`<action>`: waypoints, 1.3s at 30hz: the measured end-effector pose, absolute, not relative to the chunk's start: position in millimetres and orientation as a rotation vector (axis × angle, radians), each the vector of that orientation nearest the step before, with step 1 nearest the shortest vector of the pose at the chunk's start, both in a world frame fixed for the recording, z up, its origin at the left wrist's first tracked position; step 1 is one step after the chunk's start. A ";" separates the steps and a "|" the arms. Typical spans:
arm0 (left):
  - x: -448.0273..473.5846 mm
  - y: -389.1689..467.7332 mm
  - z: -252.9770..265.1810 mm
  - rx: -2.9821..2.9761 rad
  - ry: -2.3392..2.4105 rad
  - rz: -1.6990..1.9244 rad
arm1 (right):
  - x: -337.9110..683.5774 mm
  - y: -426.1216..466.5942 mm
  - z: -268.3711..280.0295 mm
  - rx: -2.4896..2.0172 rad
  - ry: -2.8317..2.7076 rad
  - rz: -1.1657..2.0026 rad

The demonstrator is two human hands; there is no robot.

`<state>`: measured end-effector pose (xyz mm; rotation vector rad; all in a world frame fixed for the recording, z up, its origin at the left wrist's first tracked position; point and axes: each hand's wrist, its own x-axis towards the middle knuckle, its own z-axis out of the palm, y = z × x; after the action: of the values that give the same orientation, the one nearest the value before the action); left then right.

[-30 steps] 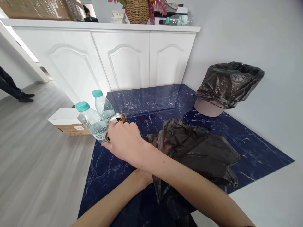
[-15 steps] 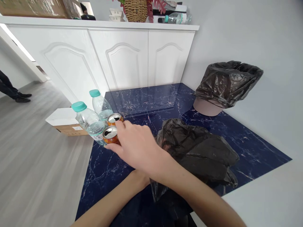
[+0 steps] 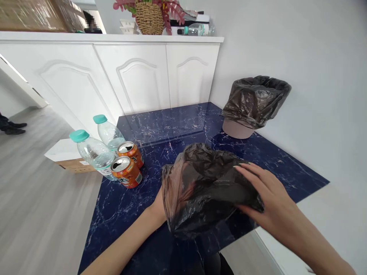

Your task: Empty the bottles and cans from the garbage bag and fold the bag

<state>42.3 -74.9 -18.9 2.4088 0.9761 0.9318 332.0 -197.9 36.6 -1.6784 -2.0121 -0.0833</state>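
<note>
Black plastic bag (image 3: 218, 183): one, crumpled thin film, glossy and creased, over the middle of the tabletop (image 3: 114, 214). Left hand (image 3: 161, 202): goes in at the bag's left end, skin showing dimly through the film; whether the fingers are spread or clenched cannot be told. Right hand (image 3: 268, 191): grasps the bag's right end, fingers on top, thumb below.

Surroundings: front can (image 3: 127, 175) and rear can (image 3: 134, 152), upright, left of the bag — the front one partly hiding the lower part of the near bottle (image 3: 90, 151). Far bottle (image 3: 107, 131), close behind. Bin (image 3: 237, 128), at the wall side, with a black liner (image 3: 255, 101) folded over its rim. Cardboard box (image 3: 76, 164), on the floor beyond the table's left edge. White cabinet (image 3: 143, 84), across the back, bearing a basket (image 3: 149, 18), a bottle on its side (image 3: 196, 29) and a film-wrapped carton (image 3: 34, 15). A person's dark-trousered legs (image 3: 11, 126), far left.

Markings: white lettering on the orange cans, partly turned away; dark characters on the near bottle's label, too small to read.

Materials: metal cans with opened tops; clear, round-shouldered plastic bottles, teal caps; polished dark blue tabletop, pale-veined; woven basket; arched cabinet panels.
</note>
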 end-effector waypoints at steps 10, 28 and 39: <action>65.3 -59.8 55.1 2.527 1.089 1.139 | 400.8 -182.4 68.0 -1.813 -1.265 -0.367; 32.9 -57.2 105.6 2.831 1.166 0.227 | 439.5 -174.7 68.7 -1.661 -1.233 0.487; 38.7 -96.0 100.1 3.054 0.891 0.637 | 443.8 -173.7 49.9 -1.631 -1.021 0.599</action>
<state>38.7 -96.0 100.1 3.0539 0.8914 0.6367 443.8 -173.7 49.9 -1.6313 -1.0208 0.5995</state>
